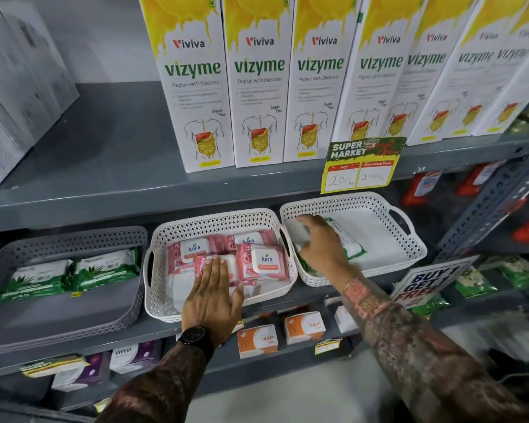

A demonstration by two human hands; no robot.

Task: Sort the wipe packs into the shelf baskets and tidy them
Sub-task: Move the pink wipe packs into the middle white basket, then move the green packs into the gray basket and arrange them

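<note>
Three baskets stand on the middle shelf. The grey basket (pixel 129 236) at the left holds two green-and-white wipe packs (pixel 74 270). Several pink Kara wipe packs (pixel 264 259) lie in the middle white basket (pixel 214 222). My left hand (pixel 213 296) lies flat on the pink packs with fingers together, pressing on them, not gripping. The right white basket (pixel 409 248) holds green-and-white wipe packs (pixel 350 244). My right hand (pixel 318 244) reaches into its left part and curls over a white pack; the hand hides most of that pack.
Tall Vizyme cartons (pixel 258 87) line the shelf above, with a yellow price card (pixel 361 166) hanging from its edge. Small orange boxes (pixel 258 341) and purple packs sit on the shelf below. A grey perforated upright (pixel 489 206) and a "buy 1 get 1 free" sign (pixel 425 285) stand at the right.
</note>
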